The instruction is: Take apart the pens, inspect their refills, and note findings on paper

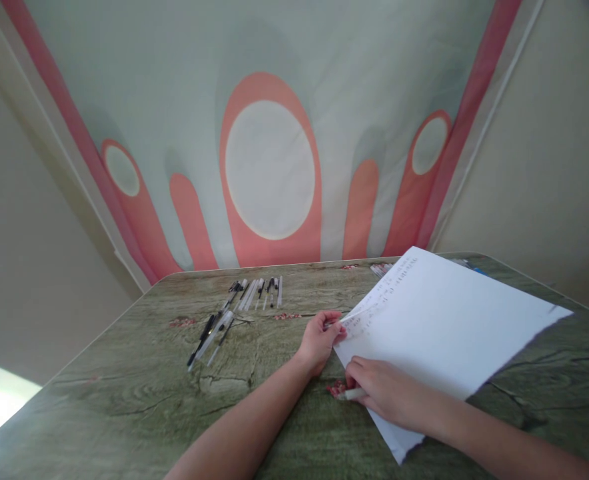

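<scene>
A large white sheet of paper (454,327) with rows of handwriting along its left side lies aslant on the table. My left hand (319,341) is closed at the paper's left edge, its fingertips pinched around something thin, mostly hidden. Lower down, my right hand (384,390) rests over the sheet's lower left edge. Its fingers are closed on a whitish pen barrel (353,395), whose end sticks out to the left. To the left of both hands lie several pens and pen parts (217,333), black, white and clear. Another row of pen parts (259,293) sits behind them.
The table (124,393) has a green-brown wood-grain top with red printed patches. Beyond the paper's far edge, more pen-like pieces (382,269) and a blue item (478,271) partly show. A wall hanging (269,250) with pink arches stands behind the table.
</scene>
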`<state>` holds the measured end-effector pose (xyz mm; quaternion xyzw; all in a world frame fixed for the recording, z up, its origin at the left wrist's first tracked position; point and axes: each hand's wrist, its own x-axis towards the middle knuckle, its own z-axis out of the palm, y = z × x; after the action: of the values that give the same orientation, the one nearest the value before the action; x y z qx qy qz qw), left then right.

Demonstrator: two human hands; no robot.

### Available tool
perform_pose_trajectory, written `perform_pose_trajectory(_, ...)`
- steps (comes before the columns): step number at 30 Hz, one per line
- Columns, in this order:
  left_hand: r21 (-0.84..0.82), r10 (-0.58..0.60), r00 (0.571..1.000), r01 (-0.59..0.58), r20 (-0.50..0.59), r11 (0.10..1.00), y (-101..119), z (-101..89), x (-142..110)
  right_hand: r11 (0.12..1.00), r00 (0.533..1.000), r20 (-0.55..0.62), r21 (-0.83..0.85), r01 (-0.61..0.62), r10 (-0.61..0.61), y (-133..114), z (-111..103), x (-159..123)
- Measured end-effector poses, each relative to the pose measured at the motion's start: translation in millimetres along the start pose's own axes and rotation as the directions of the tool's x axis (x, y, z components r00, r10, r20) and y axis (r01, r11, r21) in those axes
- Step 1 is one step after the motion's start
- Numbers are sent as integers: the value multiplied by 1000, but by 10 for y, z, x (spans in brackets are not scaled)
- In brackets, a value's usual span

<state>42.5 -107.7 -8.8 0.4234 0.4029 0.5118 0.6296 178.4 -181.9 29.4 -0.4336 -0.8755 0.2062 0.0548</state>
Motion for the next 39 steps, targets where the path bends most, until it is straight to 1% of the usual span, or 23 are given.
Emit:
perform_pose_trajectory(3,23,-4,1000,4,-3,1000,-10,-8,12,997,1000,14,-70,-19,20,-10,-2,-79)
perform_pose_trajectory(6,47,-6,1000,6,-8,999,-13,-12,20,997,1000,25,-76,-15,17,-21,-37,-149)
perform_pose_trajectory(8,75,-2,1000,3,-7,997,-12,-12,20,999,999,48,-42,-20,22,-31,-80,-182)
perform_pose_trajectory(11,119,4,1000,-3,-5,993,-9,-11,14,998,996,89,55,-27,22,-29,-165,-206)
perform_pose_trajectory(13,139,4,1000,-4,-1,990,-9,-11,11,993,996,85,115,-21,11,20,-237,-202)
perform_pose_trajectory(15,150,1,1000,-2,3,989,-12,-11,12,991,999,28,132,-33,30,135,-327,-183)
perform_pose_trajectory(16,153,0,1000,-1,3,988,-13,-11,13,991,998,-20,123,-58,61,217,-379,-171)
perform_pose_trajectory(18,156,1,1000,-1,-2,988,-16,-9,16,986,981,-117,92,-142,152,413,-485,-158)
perform_pose_trajectory(19,153,4,1000,-3,-6,988,-17,-8,17,984,973,-154,73,-163,173,515,-530,-162)
perform_pose_trajectory(21,142,12,1000,-10,-16,990,-17,-5,17,974,954,-196,32,-223,225,698,-582,-196)
perform_pose_trajectory(23,134,19,1000,-16,-21,991,-13,-3,15,949,928,-209,-3,-315,308,826,-562,-269)
perform_pose_trajectory(26,135,20,1000,-18,-15,991,1,6,9,910,899,-166,-21,-414,406,902,-400,-435)
perform_pose_trajectory(28,127,17,1000,-16,-10,992,15,28,1,892,881,-157,-8,-452,446,894,-246,-574)
perform_pose_trajectory(30,115,6,1000,-7,1,993,25,71,-17,856,843,-168,12,-517,512,857,-98,-728)
perform_pose_trajectory(33,100,-24,999,21,33,995,20,165,-64,821,813,-120,27,-571,569,784,30,-958)
perform_pose_trajectory(34,101,-33,998,28,44,995,11,197,-82,823,816,-106,40,-567,568,768,30,-1022)
perform_pose_trajectory(36,120,-43,997,36,63,992,-16,251,-114,845,839,-96,80,-529,535,774,-48,-1115)
perform_pose_trajectory(37,134,-44,997,35,66,990,-32,270,-126,850,846,-90,108,-516,525,804,-123,-1141)
perform_pose_trajectory(39,158,-38,998,28,59,987,-58,291,-142,843,858,-28,201,-498,514,926,-318,-1164)
